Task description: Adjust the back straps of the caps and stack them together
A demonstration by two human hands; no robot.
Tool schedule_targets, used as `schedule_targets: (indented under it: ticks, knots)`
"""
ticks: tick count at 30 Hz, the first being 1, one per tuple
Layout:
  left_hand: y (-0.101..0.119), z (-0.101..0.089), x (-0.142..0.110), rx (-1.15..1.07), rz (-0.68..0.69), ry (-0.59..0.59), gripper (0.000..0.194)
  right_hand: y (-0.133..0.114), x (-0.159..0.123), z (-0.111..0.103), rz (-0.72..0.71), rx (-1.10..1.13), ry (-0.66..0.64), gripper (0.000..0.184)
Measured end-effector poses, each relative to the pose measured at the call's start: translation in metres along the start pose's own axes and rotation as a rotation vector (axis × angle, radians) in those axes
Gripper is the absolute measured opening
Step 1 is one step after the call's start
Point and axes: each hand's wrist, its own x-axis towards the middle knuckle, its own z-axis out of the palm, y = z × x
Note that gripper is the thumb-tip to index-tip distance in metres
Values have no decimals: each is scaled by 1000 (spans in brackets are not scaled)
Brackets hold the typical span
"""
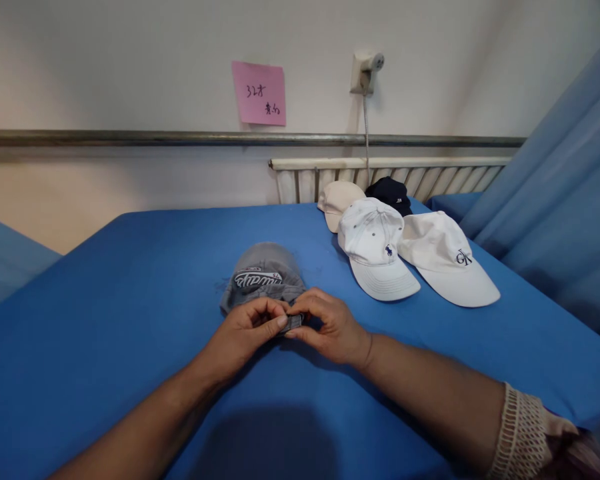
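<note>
One grey cap [263,270], near edge [295,323] between the fingers [275,325]

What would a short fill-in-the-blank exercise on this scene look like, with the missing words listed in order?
The cap with script lettering, pinched by the left hand and the right hand, is ____ in colour.
The paper note on the wall is ____ in colour.
As the camera sees it, the white cap with large letters lies to the ____ of the white cap with a small figure.
In all, ____ caps are in view.

Missing words: gray; pink; right; five.
</note>
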Motion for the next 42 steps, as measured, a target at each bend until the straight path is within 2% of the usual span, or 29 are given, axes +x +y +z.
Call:
schedule_targets:
  ticks: [5,8,10,15,20,25,32,42]
  knots:
    - [2,2,0,-21,8,-17,26,4,-3,3,125,64,61,27]
    - [3,2,0,-33,9,-46,32,5,-3,4,142,110,111,22]
    - [2,2,1,2,35,-23,30,3,-2,2,126,75,112,16]
    - [-3,0,1,254,203,53,23,-3,2,-6,114,45,47,4]
    - [-2,2,-2,580,392,45,19,0,1,-3,194,108,63,9]
    - [2,6,-4,730,495,21,15,1,1,-1,213,115,72,9]
    - [2,6,-3,788,490,88,13,1,2,-5,212,107,127,13]
    - [0,3,-2,796,514,40,16,6,0,-2,248,171,88,13]
